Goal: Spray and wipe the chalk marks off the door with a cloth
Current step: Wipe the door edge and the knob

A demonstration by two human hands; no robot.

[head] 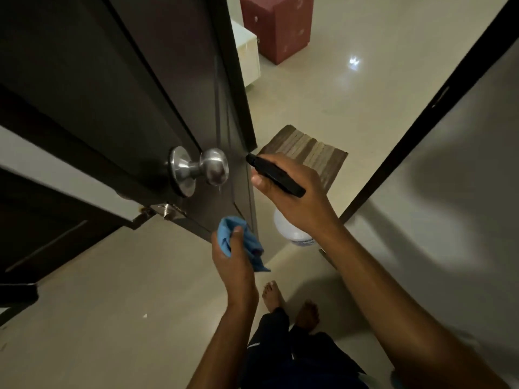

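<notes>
A striped mat (309,155) lies on the floor (351,88) near a red box (278,26).

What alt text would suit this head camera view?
A right hand aims a spray bottle at a dark door beside its knob, while the left hand holds a blue cloth.

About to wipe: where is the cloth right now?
Low in the head view, the blue cloth is bunched in the left hand, beside the door edge.
</notes>
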